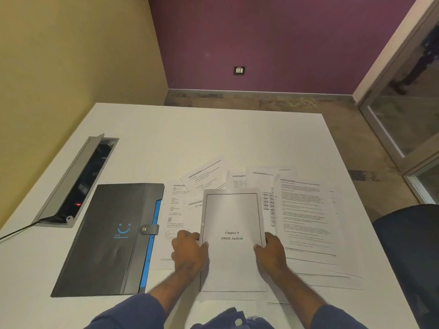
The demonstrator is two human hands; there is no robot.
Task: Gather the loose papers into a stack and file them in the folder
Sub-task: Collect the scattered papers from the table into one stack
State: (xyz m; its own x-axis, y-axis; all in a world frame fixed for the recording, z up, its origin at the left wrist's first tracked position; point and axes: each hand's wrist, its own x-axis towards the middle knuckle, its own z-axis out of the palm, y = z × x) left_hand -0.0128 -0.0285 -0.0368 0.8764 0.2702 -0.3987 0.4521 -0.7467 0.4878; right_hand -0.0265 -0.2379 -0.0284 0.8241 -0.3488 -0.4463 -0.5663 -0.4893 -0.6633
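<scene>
Left hand (188, 251) & right hand (270, 252) pinch the side edges of the "Chapter 4" sheet (232, 238) at frame centre, probably to square it over the loose papers (306, 210); closed folder (111, 238) waits lower left

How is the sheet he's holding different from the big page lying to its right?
The Chapter 4 sheet is gripped at both edges by the left hand and right hand; the text page lies untouched. The sheet bears only a framed title; the page is dense with print. Both are white paper.
</scene>
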